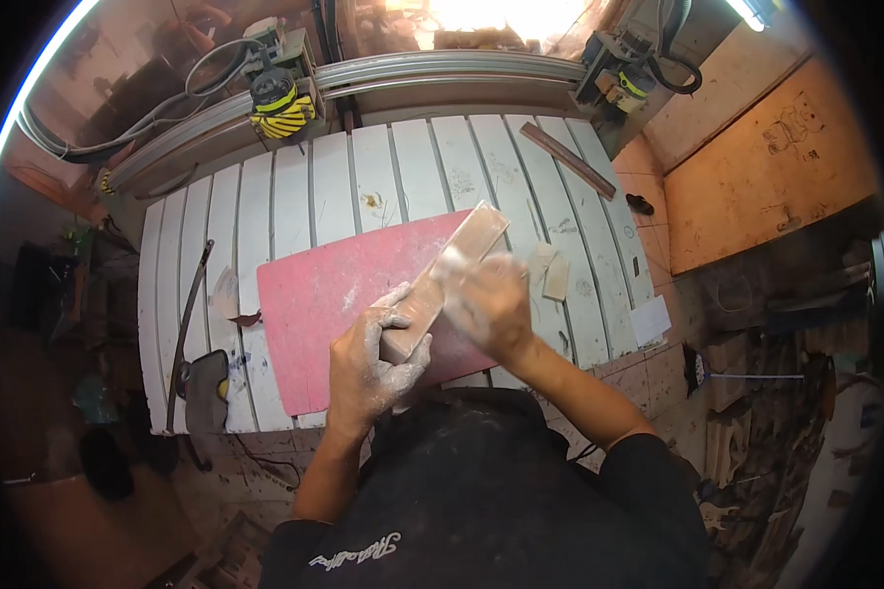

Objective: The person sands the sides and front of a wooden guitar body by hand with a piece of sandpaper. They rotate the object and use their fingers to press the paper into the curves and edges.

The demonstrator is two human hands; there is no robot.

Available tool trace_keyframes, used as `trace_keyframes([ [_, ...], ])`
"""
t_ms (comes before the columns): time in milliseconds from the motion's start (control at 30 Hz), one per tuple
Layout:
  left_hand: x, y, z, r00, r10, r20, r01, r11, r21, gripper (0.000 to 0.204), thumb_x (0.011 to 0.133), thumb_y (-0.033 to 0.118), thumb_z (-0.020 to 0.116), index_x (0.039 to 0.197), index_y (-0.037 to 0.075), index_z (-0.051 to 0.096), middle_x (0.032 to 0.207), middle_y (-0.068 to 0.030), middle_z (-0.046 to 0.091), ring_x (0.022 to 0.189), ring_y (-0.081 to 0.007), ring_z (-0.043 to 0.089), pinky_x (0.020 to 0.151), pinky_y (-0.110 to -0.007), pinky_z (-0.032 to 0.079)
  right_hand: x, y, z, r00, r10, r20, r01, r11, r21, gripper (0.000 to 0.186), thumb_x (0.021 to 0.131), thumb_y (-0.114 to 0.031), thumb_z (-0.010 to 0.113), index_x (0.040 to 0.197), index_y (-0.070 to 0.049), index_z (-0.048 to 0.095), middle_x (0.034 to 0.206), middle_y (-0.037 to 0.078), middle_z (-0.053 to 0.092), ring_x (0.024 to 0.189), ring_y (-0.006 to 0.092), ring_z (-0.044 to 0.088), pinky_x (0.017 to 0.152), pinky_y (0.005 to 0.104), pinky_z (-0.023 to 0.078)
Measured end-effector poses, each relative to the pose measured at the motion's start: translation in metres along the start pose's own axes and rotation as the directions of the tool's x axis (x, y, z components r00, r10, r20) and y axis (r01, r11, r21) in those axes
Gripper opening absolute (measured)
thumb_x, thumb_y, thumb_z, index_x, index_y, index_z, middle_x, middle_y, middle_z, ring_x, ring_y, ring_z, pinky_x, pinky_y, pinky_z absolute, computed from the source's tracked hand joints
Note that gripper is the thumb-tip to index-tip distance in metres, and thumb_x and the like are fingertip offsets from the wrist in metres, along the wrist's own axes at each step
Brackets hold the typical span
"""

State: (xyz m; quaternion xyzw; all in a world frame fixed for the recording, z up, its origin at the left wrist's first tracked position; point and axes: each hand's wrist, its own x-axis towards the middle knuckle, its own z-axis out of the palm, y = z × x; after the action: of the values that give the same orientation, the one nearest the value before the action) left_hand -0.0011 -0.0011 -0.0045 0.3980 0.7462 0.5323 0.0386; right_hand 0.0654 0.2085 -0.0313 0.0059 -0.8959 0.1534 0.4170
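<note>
My left hand (373, 363), coated in pale dust, grips the lower end of a long tan board (479, 229) that slants up to the right over a pink mat (319, 304). My right hand (491, 304) is curled at the board's right edge, fingers closed around something pale and motion-blurred at its surface (450, 263), which I cannot make out. The mat lies on a white slatted table (280, 196). Small pale offcuts (556, 279) rest just right of my right hand.
A metal rail (413, 69) with two machine heads (275, 98) (624, 83) runs along the back. A wooden strip (568, 160) lies at back right, a dark bar (189, 334) and grey object (206, 393) at left, a white sheet (650, 319) at right. An orange panel (746, 196) stands beyond.
</note>
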Motion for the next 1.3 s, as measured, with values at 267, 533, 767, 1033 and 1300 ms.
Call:
trace_keyframes([
  [267,-0.001,0.001,0.001,1.000,0.005,-0.019,-0.005,1.000,0.028,0.040,0.078,0.001,0.085,0.105,0.003,0.056,0.130,-0.0301,0.069,0.120,-0.0384,0.071,0.094,-0.041,0.059,0.009,0.017,-0.004,0.998,0.058,-0.012,-0.058,0.994,-0.094,0.011,0.087,-0.007,0.067,0.087,-0.008,0.078,0.083,0.005,0.073,0.074,0.0214,0.055,0.074,0.0411,0.040],
  [533,-0.001,-0.001,0.003,0.999,0.028,-0.041,-0.027,1.000,0.010,0.040,0.077,0.004,0.087,0.104,0.003,0.058,0.128,-0.0277,0.070,0.115,-0.0383,0.073,0.091,-0.041,0.060,-0.003,0.009,-0.005,1.000,0.010,0.016,-0.009,0.999,-0.051,0.009,0.086,-0.007,0.069,0.088,-0.007,0.078,0.084,0.007,0.074,0.074,0.0227,0.057,0.076,0.0395,0.042],
  [767,0.002,0.001,-0.001,0.999,-0.042,-0.028,0.042,0.999,-0.016,0.041,0.079,0.002,0.085,0.105,0.003,0.054,0.130,-0.0306,0.069,0.121,-0.0384,0.070,0.097,-0.042,0.057,0.009,0.025,-0.004,0.992,0.069,-0.104,-0.078,0.993,-0.087,0.011,0.086,-0.008,0.068,0.089,-0.009,0.079,0.088,0.006,0.076,0.074,0.0207,0.058,0.077,0.0393,0.042],
  [1033,0.003,-0.002,-0.001,1.000,-0.005,-0.029,0.005,1.000,0.022,0.040,0.080,0.003,0.084,0.105,0.003,0.054,0.129,-0.0321,0.069,0.120,-0.0375,0.071,0.096,-0.042,0.057,0.003,0.026,0.002,0.998,0.066,-0.015,-0.067,0.994,-0.082,0.008,0.085,-0.012,0.068,0.086,-0.011,0.076,0.087,0.005,0.074,0.074,0.0225,0.058,0.077,0.0408,0.043],
  [1300,0.004,-0.005,-0.002,0.998,0.042,-0.052,-0.040,0.998,0.046,0.042,0.076,0.003,0.087,0.106,0.004,0.057,0.129,-0.0288,0.070,0.116,-0.0389,0.073,0.091,-0.041,0.060,0.018,0.022,0.000,0.986,0.140,-0.089,-0.144,0.989,-0.034,0.007,0.082,-0.013,0.072,0.089,-0.012,0.074,0.083,0.004,0.066,0.079,0.0250,0.054,0.079,0.0437,0.043],
])
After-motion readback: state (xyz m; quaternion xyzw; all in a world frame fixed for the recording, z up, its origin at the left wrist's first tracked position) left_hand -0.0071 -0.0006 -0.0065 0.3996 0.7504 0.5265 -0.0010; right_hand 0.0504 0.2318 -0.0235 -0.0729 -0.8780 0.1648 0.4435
